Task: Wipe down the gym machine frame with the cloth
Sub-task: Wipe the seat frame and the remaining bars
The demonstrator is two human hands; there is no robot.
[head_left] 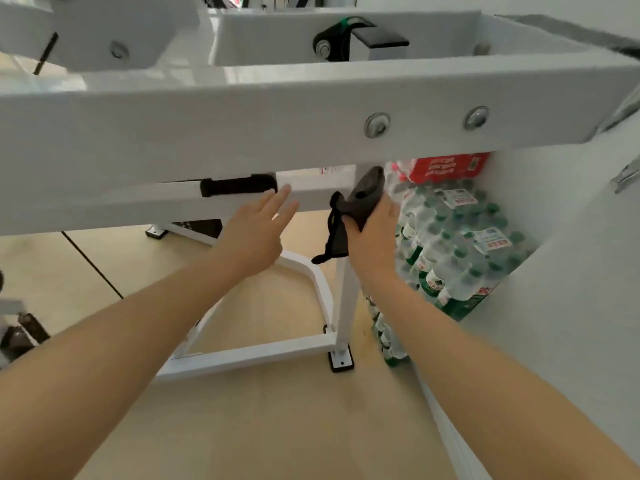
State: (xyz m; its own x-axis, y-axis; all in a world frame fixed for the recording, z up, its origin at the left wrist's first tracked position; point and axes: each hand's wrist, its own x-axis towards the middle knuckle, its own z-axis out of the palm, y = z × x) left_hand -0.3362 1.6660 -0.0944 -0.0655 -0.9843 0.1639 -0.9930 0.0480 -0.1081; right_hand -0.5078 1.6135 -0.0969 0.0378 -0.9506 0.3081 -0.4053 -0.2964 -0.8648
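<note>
The right hand (pixel 372 237) grips the dark cloth (pixel 360 202) against the white frame upright (pixel 346 292), just under the wide crossbeam (pixel 242 126). The left hand (pixel 258 233) reaches with straight, open fingers toward the lower rail (pixel 104 206). No wiped streaks show, so progress cannot be judged; the lower bars (pixel 249 355) likely remain.

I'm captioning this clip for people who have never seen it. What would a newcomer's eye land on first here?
First the broad white painted metal frame beam with two silver bolts, crossing the upper picture. Just below it, the right hand grips a dark grey crumpled cloth against the white upright post, while the left hand reaches open-fingered toward the lower rail. At right, shrink-wrapped green-capped water bottles are stacked against the wall.
</note>
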